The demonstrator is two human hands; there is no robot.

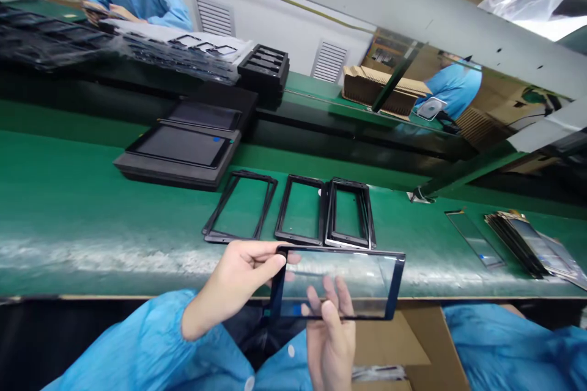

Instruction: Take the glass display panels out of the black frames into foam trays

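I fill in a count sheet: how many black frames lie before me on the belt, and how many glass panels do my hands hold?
Black frames: 3 (the right one may be a stack)
Glass panel, held by left hand and right hand: 1
Total: 4

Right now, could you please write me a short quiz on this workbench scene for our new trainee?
1. What colour is the belt under the black frames?
2. True or false: the glass panel lies flat on the belt.
3. The left hand grips the panel's: A) left end B) right end C) middle.
Key: 1. green; 2. false, the left hand and right hand hold it up; 3. A.
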